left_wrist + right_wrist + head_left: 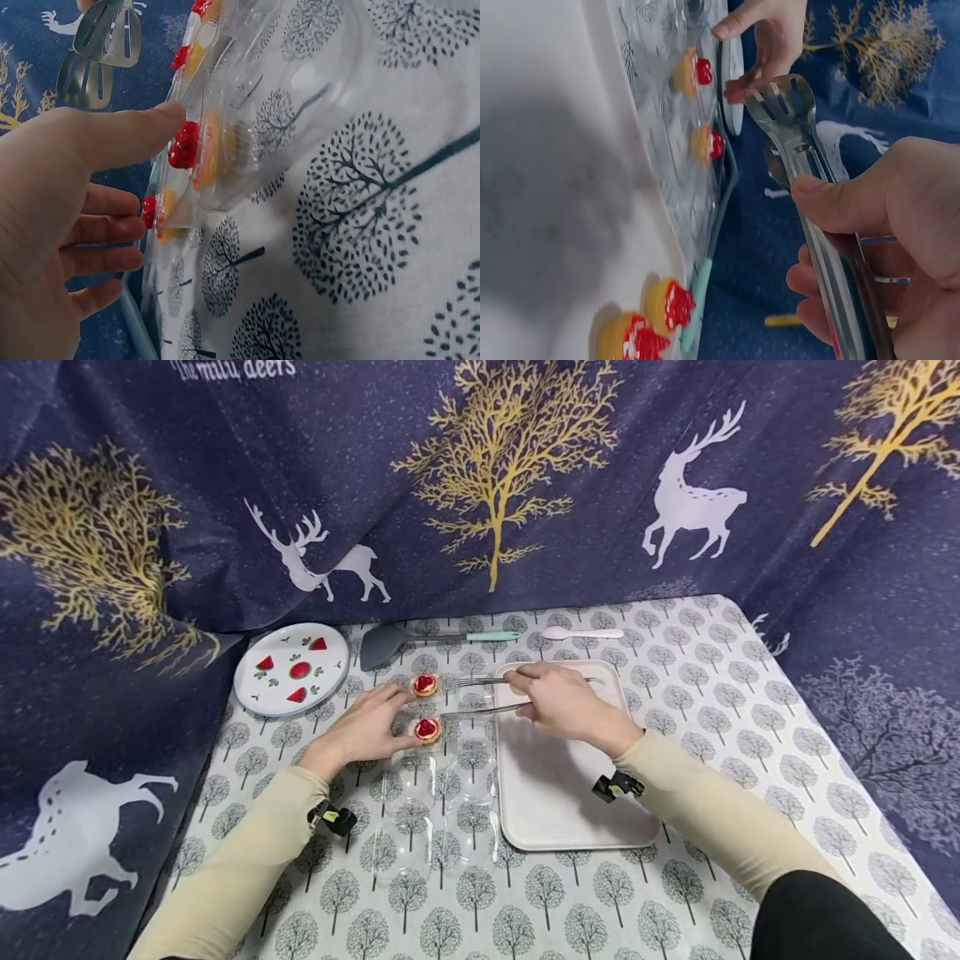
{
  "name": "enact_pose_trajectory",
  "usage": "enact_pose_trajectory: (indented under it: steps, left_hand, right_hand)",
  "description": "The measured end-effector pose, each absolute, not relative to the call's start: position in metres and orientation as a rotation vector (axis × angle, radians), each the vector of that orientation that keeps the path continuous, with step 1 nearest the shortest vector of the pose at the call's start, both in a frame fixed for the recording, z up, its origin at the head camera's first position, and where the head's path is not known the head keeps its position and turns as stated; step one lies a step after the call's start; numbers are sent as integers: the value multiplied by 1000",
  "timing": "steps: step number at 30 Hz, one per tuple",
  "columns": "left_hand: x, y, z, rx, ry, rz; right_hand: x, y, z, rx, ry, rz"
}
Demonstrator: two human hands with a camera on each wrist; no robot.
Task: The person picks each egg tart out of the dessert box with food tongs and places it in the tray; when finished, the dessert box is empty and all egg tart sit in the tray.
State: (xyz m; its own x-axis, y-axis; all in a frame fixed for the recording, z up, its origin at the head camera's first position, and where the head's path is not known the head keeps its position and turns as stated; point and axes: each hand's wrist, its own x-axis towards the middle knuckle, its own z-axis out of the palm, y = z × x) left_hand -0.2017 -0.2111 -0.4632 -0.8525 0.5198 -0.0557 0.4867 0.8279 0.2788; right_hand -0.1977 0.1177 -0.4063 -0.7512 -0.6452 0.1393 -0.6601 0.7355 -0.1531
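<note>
My right hand [558,697] holds metal tongs [829,259], their slotted ends spread apart and pointing left over the clear plastic tray [472,810]. Two small tarts with red tops sit in that tray's far left cups: a far tart [425,684] and a nearer tart [427,730]. Beside them is my left hand [367,722], thumb and fingers apart at the tray's left side; whether it touches the tray is unclear. On the white tray [577,818], under my right hand, lie two more tarts, a nearer one [630,337] and another [669,304], seen in the right wrist view.
A round plate [330,689] with watermelon pictures stands at the back left. Along the back lie a grey turner [382,646] with a mint handle and a pink spoon [581,633]. A tree-print cloth [547,902] covers the table; a dark blue curtain [420,552] hangs behind.
</note>
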Motion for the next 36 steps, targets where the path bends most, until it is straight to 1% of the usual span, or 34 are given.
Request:
enact_pose_trajectory:
  steps: [14,28,36]
  left_hand:
    - [-204,-217,-474,767,2870,394]
    - [-205,-215,-475,792,2887,408]
    - [-203,-215,-478,799,2876,405]
  right_hand:
    - [-203,86,-413,1181,-2888,194]
    - [-207,71,-423,1262,-2872,91]
    - [-208,63,-419,1264,-2931,63]
